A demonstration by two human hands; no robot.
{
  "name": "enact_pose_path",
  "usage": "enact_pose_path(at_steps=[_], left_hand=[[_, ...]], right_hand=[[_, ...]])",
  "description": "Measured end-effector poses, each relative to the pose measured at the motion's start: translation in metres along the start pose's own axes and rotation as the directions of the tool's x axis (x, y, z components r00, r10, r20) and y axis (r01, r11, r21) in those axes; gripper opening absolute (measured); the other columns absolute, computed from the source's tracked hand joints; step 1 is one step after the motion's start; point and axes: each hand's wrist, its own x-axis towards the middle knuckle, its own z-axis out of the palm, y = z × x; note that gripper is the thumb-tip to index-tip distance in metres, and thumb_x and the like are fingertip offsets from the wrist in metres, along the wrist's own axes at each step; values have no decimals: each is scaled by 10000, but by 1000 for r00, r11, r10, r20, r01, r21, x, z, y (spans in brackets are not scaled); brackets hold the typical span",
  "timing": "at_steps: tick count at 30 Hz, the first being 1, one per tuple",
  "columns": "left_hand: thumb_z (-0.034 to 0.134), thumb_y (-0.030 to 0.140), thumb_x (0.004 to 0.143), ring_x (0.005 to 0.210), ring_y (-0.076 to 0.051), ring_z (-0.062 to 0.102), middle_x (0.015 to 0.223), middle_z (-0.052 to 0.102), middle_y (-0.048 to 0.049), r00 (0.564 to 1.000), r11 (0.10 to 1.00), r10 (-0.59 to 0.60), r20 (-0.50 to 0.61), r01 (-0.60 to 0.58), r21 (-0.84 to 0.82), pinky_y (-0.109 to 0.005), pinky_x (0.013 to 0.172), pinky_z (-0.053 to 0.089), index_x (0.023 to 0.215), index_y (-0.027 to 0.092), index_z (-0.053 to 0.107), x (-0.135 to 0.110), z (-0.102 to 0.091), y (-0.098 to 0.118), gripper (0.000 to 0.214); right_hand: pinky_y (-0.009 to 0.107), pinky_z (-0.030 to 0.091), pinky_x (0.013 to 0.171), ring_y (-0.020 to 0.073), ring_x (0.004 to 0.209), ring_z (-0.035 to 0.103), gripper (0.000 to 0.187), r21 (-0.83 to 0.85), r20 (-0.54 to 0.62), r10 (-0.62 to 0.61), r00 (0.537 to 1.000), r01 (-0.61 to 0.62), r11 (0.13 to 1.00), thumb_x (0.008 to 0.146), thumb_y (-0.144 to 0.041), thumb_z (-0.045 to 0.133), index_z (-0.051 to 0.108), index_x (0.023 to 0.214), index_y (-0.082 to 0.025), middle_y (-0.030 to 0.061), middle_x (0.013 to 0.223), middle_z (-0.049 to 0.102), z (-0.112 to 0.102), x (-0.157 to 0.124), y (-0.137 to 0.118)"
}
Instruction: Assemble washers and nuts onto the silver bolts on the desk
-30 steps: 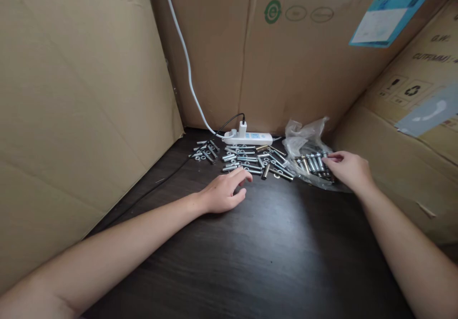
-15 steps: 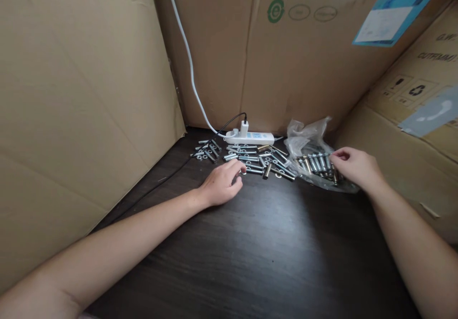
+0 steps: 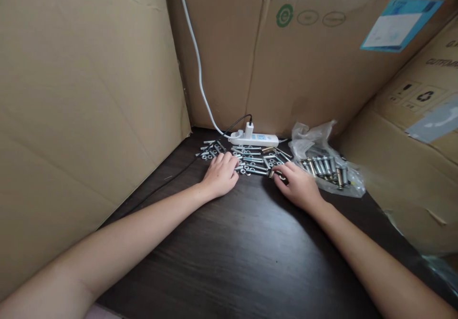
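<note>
A scatter of loose metal bolts, sleeves and washers lies on the dark wooden table near the back. My left hand rests palm down at the pile's left edge, its fingers laid over the parts and holding nothing I can see. My right hand is at the pile's right edge, with thumb and fingers curled and pinched on a small bolt. A clear plastic bag holding several more bolts lies just right of my right hand, untouched.
A white power strip with a plugged-in adapter sits behind the pile, and its white cable runs up the boxes. A black cable crosses the table to the left. Tall cardboard boxes wall in the left, back and right.
My right hand has left the plastic bag and moved left to the loose pile. My left hand has slid forward onto the parts. The view has shifted slightly.
</note>
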Motion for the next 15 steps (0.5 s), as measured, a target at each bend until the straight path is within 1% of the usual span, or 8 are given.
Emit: enact_pose_path(at_steps=[2, 5, 9, 12, 15], left_hand=[[437, 135, 787, 917, -225, 444, 960, 509, -59, 1000, 1000, 0, 16, 0, 6, -372, 807, 378, 897, 185, 487, 0, -1, 2, 132], [445, 141, 790, 923, -232, 446, 961, 517, -66, 1000, 1000, -9, 12, 9, 10, -381, 819, 372, 900, 184, 491, 1, -3, 4, 127], [470, 191, 800, 944, -255, 450, 971, 524, -89, 999, 998, -32, -18, 33, 48, -407, 834, 368, 900, 175, 504, -1, -5, 6, 107], [481, 213, 802, 943, -263, 460, 957, 536, -96, 998, 994, -49, -37, 52, 96, -415, 835, 366, 883, 169, 520, -4, -5, 5, 100], [482, 219, 807, 929, -264, 470, 931, 546, -100, 997, 995, -66, -39, 69, 77, -427, 843, 358, 861, 159, 539, -6, -4, 2, 99]], right_hand=[[293, 401, 701, 207, 809, 559, 238, -46, -10, -32, 999, 31, 998, 896, -299, 434, 635, 956, -188, 72, 860, 605, 1, 4, -5], [325, 402, 754, 231, 839, 535, 241, -67, 19, -84, 996, 85, 994, 892, -286, 441, 650, 948, -180, 91, 864, 601, 4, 10, -15], [365, 401, 775, 259, 842, 508, 221, -84, 22, -68, 997, 69, 994, 868, -264, 475, 668, 921, -170, 113, 847, 593, 8, 15, -29], [369, 399, 783, 261, 845, 503, 214, -85, 25, -67, 997, 69, 994, 871, -236, 466, 667, 898, -168, 116, 837, 591, 11, 17, -35], [363, 402, 781, 256, 846, 506, 205, -82, 12, -61, 998, 61, 995, 877, -226, 457, 652, 898, -163, 113, 844, 586, 11, 18, -37]])
